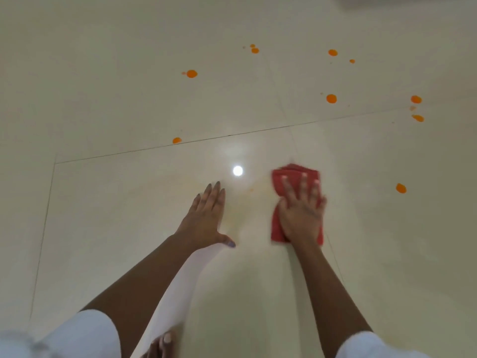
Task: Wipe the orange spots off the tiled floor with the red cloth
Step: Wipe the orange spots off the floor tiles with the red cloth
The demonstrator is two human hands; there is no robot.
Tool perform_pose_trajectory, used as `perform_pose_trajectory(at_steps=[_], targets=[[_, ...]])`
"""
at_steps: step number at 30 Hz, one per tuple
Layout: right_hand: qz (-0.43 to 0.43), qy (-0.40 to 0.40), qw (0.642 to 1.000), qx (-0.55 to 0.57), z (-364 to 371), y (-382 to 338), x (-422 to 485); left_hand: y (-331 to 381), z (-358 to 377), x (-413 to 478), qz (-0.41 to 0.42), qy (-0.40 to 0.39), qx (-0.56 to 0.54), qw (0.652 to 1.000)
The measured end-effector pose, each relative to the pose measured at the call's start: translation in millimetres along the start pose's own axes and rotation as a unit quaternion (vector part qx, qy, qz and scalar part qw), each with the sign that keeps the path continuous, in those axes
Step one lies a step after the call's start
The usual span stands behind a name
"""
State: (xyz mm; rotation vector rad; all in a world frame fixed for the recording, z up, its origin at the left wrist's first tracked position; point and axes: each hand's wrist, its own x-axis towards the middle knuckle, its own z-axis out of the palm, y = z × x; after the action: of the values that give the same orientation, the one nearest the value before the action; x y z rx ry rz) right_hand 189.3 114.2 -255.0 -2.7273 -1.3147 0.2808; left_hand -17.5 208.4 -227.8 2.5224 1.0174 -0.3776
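My right hand (300, 210) lies flat with straight, spread fingers on the red cloth (284, 178), pressing it to the cream tiled floor (103, 99). My left hand (206, 215) rests flat on the tile to the left, fingers straight, holding nothing. A faint yellowish smear (247, 200) shows on the tile between the two hands. Several orange spots dot the floor farther away: one (176, 140) by the grout line, one (191, 73) at upper centre, one (331, 98) to the upper right, and one (400, 188) to the right of the cloth.
A bright ceiling-light reflection (237, 170) glares on the glossy tile just ahead of my hands. Dark grout lines (129, 151) cross the floor. My toes (162, 344) and white clothing (85, 334) show at the bottom edge.
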Motion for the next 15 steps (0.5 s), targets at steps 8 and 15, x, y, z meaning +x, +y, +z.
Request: perform_pose_trajectory(at_steps=[8,15], targets=[[-0.173,-0.018,0.985,0.005,16.7,-81.4,-28.8,-11.2,5.7,-0.3,0.005,-0.010,-0.014,1.000],[0.110,0.041,0.993,0.011,8.4,-6.0,-16.2,-9.2,8.8,-2.7,-0.008,-0.017,-0.009,1.000]])
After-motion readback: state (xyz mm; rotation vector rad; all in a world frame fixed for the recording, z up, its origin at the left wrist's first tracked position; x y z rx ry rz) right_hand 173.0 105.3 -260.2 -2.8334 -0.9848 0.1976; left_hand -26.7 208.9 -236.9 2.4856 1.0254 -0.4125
